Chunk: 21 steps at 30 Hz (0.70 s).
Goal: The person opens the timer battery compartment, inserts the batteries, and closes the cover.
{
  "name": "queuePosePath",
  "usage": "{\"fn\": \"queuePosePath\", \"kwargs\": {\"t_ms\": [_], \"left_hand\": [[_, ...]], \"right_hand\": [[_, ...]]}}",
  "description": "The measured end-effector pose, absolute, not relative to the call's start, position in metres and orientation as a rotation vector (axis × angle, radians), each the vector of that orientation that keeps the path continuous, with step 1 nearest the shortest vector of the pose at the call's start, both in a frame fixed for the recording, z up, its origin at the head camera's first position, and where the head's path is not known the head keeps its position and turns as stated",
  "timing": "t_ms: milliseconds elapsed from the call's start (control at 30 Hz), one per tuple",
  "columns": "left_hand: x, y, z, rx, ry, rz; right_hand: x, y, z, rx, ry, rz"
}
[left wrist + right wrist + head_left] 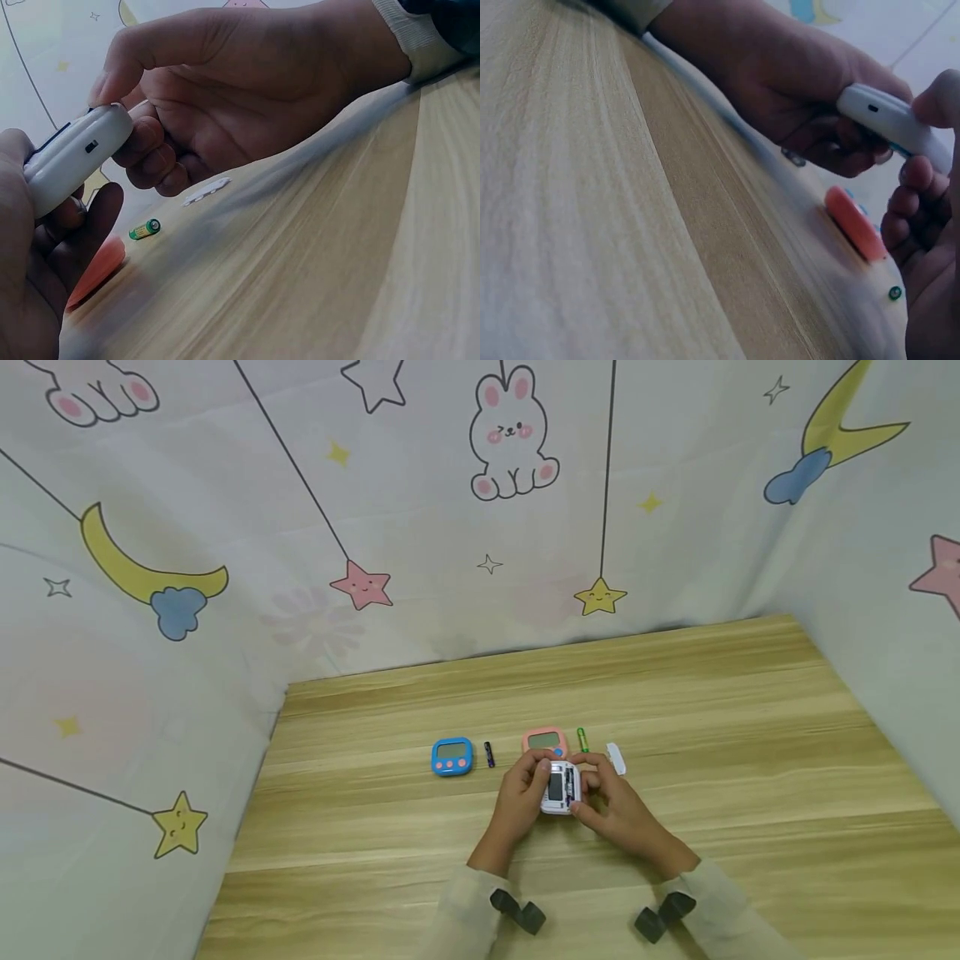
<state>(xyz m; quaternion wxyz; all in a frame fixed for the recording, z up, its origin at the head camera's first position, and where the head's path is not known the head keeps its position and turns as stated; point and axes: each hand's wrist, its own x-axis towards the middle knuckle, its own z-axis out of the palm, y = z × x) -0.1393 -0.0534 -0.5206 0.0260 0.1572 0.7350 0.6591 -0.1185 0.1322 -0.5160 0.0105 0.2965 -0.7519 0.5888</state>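
Note:
A white digital timer [556, 802] is held up off the table with its back face showing. Its battery slot stands uncovered, and a dark battery [570, 787] lies in it. My left hand [519, 795] grips the timer's left side, thumb on the back face. On the other side my right hand [621, 814] pinches the edge near the slot, its thumb at the lower corner. Just beyond the hands lies a pink timer [544, 740], partly hidden by the fingers. A small white battery cover [616, 759] rests on the table past the right hand.
A blue timer [452, 757] lies to the left on the wooden table [360, 827], a dark battery [489, 754] beside it. The green battery [582, 740] sits between the pink timer and the cover. Patterned cloth [420, 510] walls off the back and sides.

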Motion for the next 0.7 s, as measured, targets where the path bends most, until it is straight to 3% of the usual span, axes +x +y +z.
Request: {"fn": "queuePosePath", "kwargs": {"t_ms": [400, 700], "left_hand": [[-0.137, -0.050, -0.517, 0.527, 2.323, 1.955], [-0.136, -0.050, -0.517, 0.515, 2.344, 1.948]], "right_hand": [[-0.128, 0.134, -0.551, 0.777, -2.424, 1.902], [-0.132, 0.136, -0.557, 0.834, -2.381, 1.872]]}}
